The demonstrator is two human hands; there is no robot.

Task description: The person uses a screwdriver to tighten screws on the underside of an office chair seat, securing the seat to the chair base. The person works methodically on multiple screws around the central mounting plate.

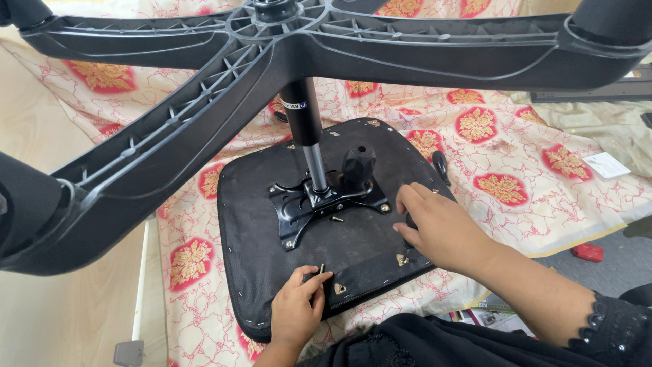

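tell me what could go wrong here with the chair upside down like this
1. The star base stands high on the thin gas column above the seat underside; leaning on it might tip it toward the hands.
2. The left hand pinches a small bolt at the seat's edge; it could slip and roll into the patterned cloth.
3. A loose screw lies beside the metal plate and may get knocked off by the right hand.
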